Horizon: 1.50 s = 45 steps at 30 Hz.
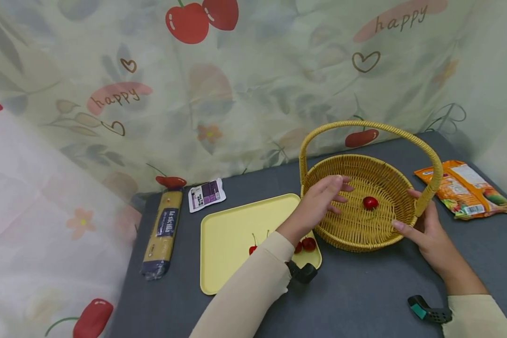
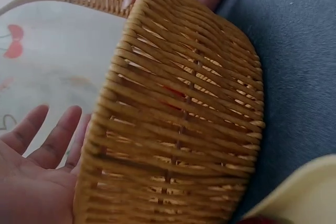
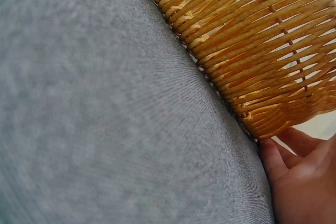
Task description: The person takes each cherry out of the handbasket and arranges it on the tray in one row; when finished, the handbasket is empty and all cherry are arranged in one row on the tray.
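Note:
A round wicker basket [image 1: 346, 241] with an arched handle stands on the dark table, a single red cherry [image 1: 370, 203] lying inside it. My left hand [image 1: 324, 197] hovers over the basket's left side, fingers spread and nothing held. In the left wrist view the left palm [image 2: 37, 182] shows beyond the woven wall. With the thumb at the rim and fingers behind, my right hand [image 1: 426, 237] grips the basket's right side near the handle's foot. The right wrist view shows the right hand's [image 3: 304, 177] fingers against the wicker. Left of the basket, cherries [image 1: 308, 244] lie on a yellow tray [image 1: 224, 230], partly hidden by the left forearm.
A long pasta packet [image 1: 164, 234] lies at the table's left, with a small white and purple sachet [image 1: 207, 194] beside it. An orange snack bag [image 1: 469, 190] lies right of the basket. A printed curtain [image 1: 245, 94] hangs along the back edge.

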Each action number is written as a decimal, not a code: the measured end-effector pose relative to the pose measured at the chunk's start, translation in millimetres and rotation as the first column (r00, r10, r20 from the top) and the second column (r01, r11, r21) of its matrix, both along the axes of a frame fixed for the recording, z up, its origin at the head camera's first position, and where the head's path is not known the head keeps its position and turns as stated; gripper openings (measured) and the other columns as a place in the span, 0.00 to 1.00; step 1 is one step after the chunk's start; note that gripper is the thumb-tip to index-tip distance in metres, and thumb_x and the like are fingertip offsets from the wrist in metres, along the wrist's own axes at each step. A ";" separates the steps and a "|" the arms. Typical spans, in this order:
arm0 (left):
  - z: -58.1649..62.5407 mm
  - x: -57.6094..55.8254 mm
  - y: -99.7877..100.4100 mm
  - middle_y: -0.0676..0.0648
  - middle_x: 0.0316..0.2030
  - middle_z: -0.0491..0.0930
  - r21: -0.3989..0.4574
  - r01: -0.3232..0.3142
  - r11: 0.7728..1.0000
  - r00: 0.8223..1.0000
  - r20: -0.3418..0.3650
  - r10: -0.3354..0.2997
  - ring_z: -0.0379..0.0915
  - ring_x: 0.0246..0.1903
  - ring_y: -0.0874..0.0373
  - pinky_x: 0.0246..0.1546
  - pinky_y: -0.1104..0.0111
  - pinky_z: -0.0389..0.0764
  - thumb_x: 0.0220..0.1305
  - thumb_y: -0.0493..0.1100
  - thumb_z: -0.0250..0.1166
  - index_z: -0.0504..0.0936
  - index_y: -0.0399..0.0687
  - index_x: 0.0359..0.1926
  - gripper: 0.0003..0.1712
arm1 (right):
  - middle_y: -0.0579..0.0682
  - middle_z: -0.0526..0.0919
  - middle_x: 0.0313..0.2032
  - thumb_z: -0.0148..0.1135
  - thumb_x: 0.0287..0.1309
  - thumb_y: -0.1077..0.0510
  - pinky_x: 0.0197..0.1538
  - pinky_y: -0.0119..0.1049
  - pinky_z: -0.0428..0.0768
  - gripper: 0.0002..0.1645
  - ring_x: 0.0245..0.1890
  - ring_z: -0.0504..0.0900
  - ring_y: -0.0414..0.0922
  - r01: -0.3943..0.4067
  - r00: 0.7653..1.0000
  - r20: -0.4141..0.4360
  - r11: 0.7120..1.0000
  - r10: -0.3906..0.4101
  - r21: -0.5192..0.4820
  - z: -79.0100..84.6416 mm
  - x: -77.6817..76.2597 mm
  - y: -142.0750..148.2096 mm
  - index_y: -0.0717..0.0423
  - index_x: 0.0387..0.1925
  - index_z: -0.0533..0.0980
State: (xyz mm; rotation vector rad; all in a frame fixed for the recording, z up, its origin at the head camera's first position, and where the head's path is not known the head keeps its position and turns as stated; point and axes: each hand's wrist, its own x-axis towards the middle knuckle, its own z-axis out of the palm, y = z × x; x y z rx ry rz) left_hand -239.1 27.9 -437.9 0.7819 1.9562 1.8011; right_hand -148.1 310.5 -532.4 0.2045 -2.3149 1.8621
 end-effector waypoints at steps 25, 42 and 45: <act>-23.7 -31.9 64.3 0.57 0.70 0.75 -0.548 0.037 0.836 0.971 -0.177 -0.160 0.69 0.68 0.67 0.66 0.72 0.69 0.83 0.42 0.64 0.72 0.61 0.80 0.30 | 0.65 0.53 0.74 0.58 0.77 0.71 0.56 0.20 0.73 0.51 0.65 0.70 0.39 -0.033 0.999 -0.027 0.998 0.031 -0.058 2.3 0.9 -3.9 0.44 0.87 0.44; -31.7 -23.8 70.5 0.57 0.54 0.73 -0.794 -0.075 0.603 0.898 -0.317 -0.306 0.70 0.47 0.66 0.46 0.77 0.72 0.83 0.42 0.62 0.89 0.66 0.59 0.15 | 0.66 0.50 0.74 0.58 0.78 0.70 0.56 0.19 0.71 0.51 0.66 0.68 0.40 -0.011 1.000 0.001 1.000 0.011 -0.013 -0.9 1.0 -1.6 0.44 0.87 0.42; -31.3 -23.8 70.6 0.56 0.53 0.73 -0.798 -0.085 0.597 0.902 -0.316 -0.294 0.70 0.47 0.66 0.46 0.76 0.73 0.83 0.47 0.64 0.87 0.64 0.61 0.13 | 0.66 0.51 0.74 0.58 0.78 0.70 0.56 0.19 0.72 0.51 0.66 0.68 0.39 -0.017 1.000 -0.004 1.000 0.017 -0.018 -0.3 0.8 -2.1 0.44 0.87 0.42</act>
